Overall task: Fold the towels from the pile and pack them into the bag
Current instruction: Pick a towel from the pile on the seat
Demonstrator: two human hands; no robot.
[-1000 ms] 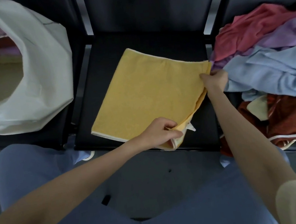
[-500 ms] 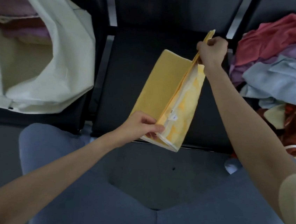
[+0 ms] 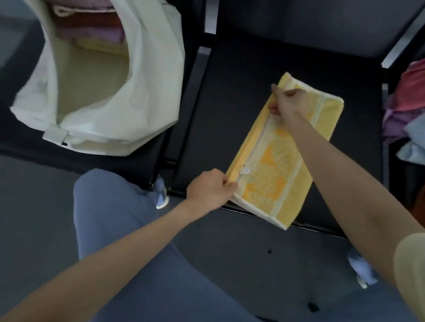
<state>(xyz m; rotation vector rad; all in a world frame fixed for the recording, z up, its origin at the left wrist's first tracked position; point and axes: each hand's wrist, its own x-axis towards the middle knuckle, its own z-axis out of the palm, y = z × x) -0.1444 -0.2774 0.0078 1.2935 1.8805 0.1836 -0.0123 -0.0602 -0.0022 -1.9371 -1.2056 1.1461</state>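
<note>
Two hands have just flipped the yellow towel into a narrow fold on the middle seat right of the white bag, left hand pinching its near corner, right hand gripping its far edge, nearly bag-ready, unfolded pile waiting.

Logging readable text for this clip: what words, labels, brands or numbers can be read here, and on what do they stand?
None can be read.
Small white tag on the yellow towel: too small and blurred to read.
White bag: no print visible.
</note>
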